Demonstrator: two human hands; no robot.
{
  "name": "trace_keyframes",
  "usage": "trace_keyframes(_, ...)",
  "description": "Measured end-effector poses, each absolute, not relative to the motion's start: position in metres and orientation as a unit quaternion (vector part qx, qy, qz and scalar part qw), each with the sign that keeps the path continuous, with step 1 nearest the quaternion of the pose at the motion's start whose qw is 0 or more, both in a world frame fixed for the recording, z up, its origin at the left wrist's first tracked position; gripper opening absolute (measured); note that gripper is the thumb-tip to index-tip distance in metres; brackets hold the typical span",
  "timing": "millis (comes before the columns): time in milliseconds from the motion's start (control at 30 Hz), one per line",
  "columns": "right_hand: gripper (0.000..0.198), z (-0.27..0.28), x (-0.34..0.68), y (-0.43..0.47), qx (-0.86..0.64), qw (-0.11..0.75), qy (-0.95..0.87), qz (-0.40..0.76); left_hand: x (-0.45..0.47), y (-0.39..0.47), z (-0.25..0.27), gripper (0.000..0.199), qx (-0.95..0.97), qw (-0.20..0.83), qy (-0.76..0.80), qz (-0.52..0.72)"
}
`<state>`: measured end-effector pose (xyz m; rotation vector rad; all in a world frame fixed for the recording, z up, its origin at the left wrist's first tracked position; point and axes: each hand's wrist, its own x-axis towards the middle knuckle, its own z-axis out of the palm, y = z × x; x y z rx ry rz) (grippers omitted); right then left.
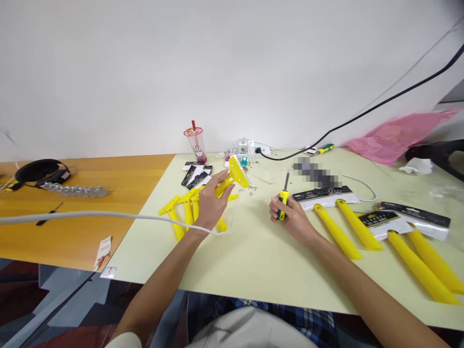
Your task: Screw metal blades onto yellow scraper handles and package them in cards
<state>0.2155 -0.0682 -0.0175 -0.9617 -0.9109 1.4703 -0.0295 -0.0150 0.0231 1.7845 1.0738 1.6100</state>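
Note:
My left hand [212, 200] is closed round the handle of a yellow scraper [237, 173], raised above the table with its wide head pointing up and to the right. Screws show on that head. In my right hand [292, 217] is a screwdriver [283, 200] with a yellow and green handle, its metal shaft upright and apart from the scraper. Several more yellow scrapers [173, 212] lie under and beside my left wrist. Small loose screws [251, 193] are scattered on the table beyond my hands. To the right lie several yellow handles [339, 232] beside packaging cards.
A drink cup [197, 145] with a red straw stands at the back, near black-and-white cards [197, 180]. A white cable [145, 216] crosses in front of my left forearm. A black cable [348, 126] runs to a power strip [261, 148]. Pink plastic [395, 137] lies at the right.

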Motion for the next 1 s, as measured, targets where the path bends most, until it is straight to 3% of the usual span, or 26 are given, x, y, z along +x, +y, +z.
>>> trace_keyframes(400,0.042,-0.022,0.217,-0.068,-0.405,0.543,-0.423,0.602,-0.019,-0.02,0.03,0.036,0.449,0.625,0.267,0.58)
trace_keyframes(1000,0.048,-0.015,0.211,-0.073,-0.444,0.534,-0.508,0.509,-0.008,-0.029,0.025,0.037,0.429,0.686,0.248,0.533)
